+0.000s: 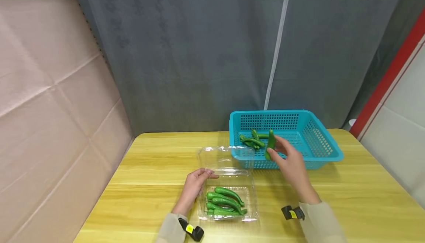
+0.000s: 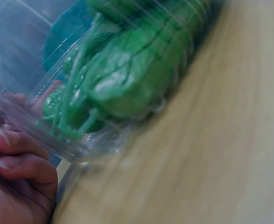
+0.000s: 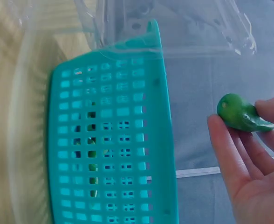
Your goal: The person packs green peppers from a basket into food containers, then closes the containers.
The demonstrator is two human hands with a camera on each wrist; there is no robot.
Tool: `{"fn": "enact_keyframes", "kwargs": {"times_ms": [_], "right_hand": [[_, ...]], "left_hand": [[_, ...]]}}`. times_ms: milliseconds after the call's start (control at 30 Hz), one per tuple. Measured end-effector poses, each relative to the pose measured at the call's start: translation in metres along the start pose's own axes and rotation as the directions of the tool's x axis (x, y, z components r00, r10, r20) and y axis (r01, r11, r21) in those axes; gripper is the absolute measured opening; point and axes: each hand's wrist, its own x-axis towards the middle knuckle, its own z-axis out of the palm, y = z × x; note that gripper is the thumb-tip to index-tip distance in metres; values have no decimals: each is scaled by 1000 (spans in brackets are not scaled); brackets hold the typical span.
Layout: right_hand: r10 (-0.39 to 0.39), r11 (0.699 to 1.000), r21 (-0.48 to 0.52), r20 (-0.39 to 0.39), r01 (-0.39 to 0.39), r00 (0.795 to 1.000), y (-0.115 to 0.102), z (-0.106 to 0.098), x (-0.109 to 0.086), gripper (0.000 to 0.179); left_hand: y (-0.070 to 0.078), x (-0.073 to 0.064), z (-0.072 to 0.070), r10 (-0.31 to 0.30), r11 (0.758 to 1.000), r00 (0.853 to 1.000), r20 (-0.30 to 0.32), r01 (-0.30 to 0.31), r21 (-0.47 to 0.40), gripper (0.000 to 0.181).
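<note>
Landmark: blue basket (image 1: pixel 322 159), perforated plastic, on the desk (image 1: pixel 159 165).

Item: green pepper (image 1: pixel 270 145), one, long. Above the near wall of the basket, left of its middle, close to upright. Pinched between the thumb and fingers of the right hand (image 1: pixel 290 163).

Item: loose peppers (image 1: pixel 255 142), a small tangled group. Inside the basket, at its left end.

Item: clear container (image 1: pixel 231 180), hinged, lid (image 1: pixel 224 158) raised. Nearer the person than the basket and to its left; in the head view the lid overlaps the basket's near left corner, contact not certain. Left hand (image 1: pixel 194 187) pinches the container's side by the hinge.

Item: packed peppers (image 1: pixel 222 201), several, side by side in the container, on the side away from the basket.

Handling notes: the step in hand appears to be a transfer from basket to container. Best practice, by judgement: swing the held piece leftward and toward the person from the basket, high enough to pass the lid; turn it level to match the row; lower it into the bare strip nearest the hinge; release only once supported. The light container could slide or fold shut, so the left hand's hold should be firm yet gentle.

Markings: yellow tags (image 1: pixel 189 229) on the wrist straps, text too small to read. No brand legible on basket or container.
</note>
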Motion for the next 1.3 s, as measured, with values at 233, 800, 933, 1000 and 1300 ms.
{"fn": "enact_keyframes", "kwargs": {"times_ms": [233, 800, 933, 1000, 1300], "right_hand": [[-3, 1000, 7, -28, 3, 1000, -1, 5, -11, 51], [-315, 942, 178, 159, 286, 936, -16, 1, -22, 36], [-416, 904, 188, 181, 384, 891, -24, 5, -26, 40], [-457, 886, 190, 203, 423, 866, -28, 9, -28, 42], [-588, 808, 264, 285, 527, 757, -32, 41, -35, 42]], "left_hand": [[0, 0, -1, -6, 1000, 1000, 15, 6, -14, 37], [-1, 0, 0, 11, 999, 1000, -1, -11, 44, 42], [-1, 0, 0, 15, 999, 1000, -2, -15, 34, 41], [-1, 1, 0, 17, 999, 1000, -2, -17, 30, 40], [3, -2, 0, 26, 999, 1000, 2, -26, 32, 36]]}}
